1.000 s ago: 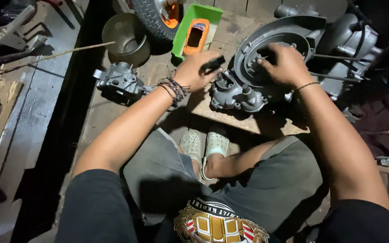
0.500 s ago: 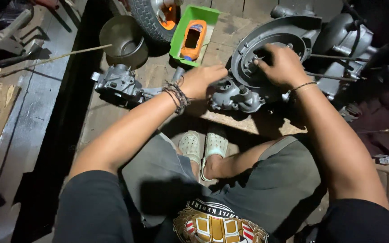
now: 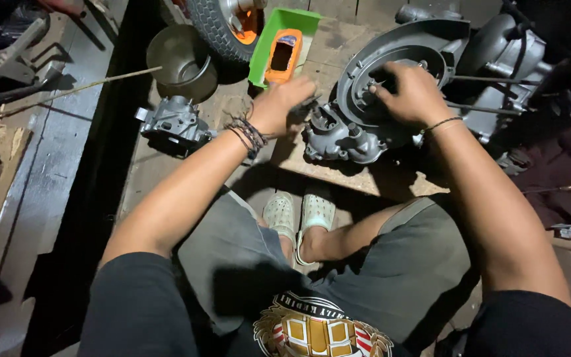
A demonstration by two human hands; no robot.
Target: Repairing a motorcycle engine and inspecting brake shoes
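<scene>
Sliding off the engine case [image 3: 391,73], the left hand [image 3: 284,106] had curled around a small dark tool, while the right hand [image 3: 412,92] stayed gripping inside the round housing.

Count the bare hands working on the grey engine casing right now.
2: the left hand rests at the engine casing near edge, and the right hand reaches into its round opening. No other hand is clearly visible.
</scene>
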